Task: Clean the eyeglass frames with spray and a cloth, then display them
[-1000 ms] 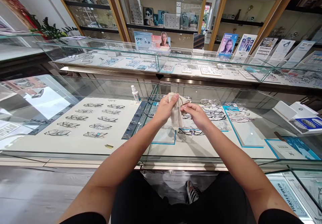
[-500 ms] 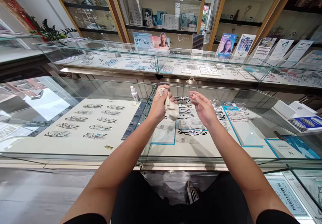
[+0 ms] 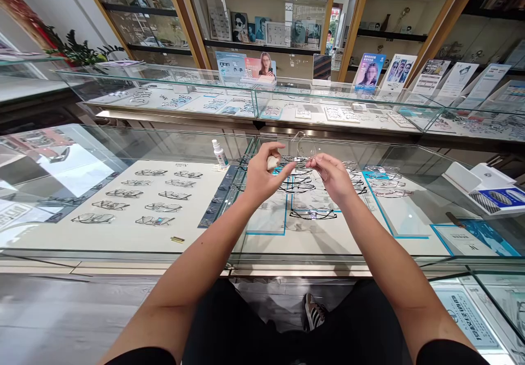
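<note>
Above the glass counter, my right hand (image 3: 331,174) pinches a thin-rimmed pair of eyeglasses (image 3: 305,145), whose round lens tilts up and to the left of my fingers. My left hand (image 3: 264,174) is just left of the glasses, thumb and forefinger spread apart. A cream cleaning cloth (image 3: 272,162) is bunched against its palm, held by the curled lower fingers; most of the cloth is hidden. Beneath my hands, a black-framed pair of glasses (image 3: 313,215) and several other frames lie inside the display case.
A white spray bottle (image 3: 220,153) stands on the glass to the left. Rows of eyeglasses (image 3: 164,208) lie in the left case. At the right is an open white and blue box (image 3: 490,190). A second glass counter (image 3: 229,105) runs behind, with leaflet stands.
My left hand has spread its thumb and forefinger, and the cloth that hung from it is now bunched in the palm. The glasses have shifted slightly left and tilted.
</note>
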Demonstrator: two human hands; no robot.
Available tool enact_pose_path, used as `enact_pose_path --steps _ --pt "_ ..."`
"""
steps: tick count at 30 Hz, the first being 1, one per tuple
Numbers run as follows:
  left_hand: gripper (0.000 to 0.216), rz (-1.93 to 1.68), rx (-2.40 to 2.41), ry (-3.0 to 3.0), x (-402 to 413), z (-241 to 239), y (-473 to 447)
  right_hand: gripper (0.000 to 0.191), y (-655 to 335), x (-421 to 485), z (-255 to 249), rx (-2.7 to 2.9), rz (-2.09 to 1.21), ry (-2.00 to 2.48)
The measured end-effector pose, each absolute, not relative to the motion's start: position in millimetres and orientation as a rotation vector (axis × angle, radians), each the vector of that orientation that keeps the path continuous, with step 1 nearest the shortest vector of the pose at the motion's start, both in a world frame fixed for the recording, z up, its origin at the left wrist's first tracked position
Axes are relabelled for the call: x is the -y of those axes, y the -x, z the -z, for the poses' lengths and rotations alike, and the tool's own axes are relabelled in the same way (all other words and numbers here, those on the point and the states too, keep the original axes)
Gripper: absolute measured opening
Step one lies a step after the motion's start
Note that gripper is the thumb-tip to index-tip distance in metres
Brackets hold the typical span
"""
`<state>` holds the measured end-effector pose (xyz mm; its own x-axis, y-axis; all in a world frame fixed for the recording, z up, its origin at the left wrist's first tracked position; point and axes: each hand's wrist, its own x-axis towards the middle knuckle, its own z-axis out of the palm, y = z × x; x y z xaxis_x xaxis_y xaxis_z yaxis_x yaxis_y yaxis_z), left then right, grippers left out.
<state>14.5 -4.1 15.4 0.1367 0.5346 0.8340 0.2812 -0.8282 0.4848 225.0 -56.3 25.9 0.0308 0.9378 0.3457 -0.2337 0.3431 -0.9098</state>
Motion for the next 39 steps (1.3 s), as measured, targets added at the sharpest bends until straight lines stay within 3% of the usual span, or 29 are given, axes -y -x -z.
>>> enact_pose_path --steps 4,20,26,33,39 --pt "0.081 -1.820 -0.759 -2.450 -1.4 -14.4 -13.8 0.028 -225.5 55.0 -24.6 1.280 -1.043 0.795" --pt "0.049 -1.852 -0.586 -2.632 -3.2 -15.8 -11.9 0.023 -227.0 58.3 -27.2 1.437 -0.904 0.912" --pt "0.053 -1.922 -0.792 -2.561 -6.5 -19.2 -9.5 0.025 -229.0 61.9 -28.1 1.440 -0.558 0.890" --pt "0.058 -2.139 -0.722 -2.331 -9.9 -93.2 3.1 0.047 -235.8 80.8 -91.6 1.626 -0.206 0.862" --pt "0.062 -2.355 -0.602 -2.177 12.3 -159.6 -5.8 0.054 -231.3 92.8 -154.9 1.621 0.140 0.783"
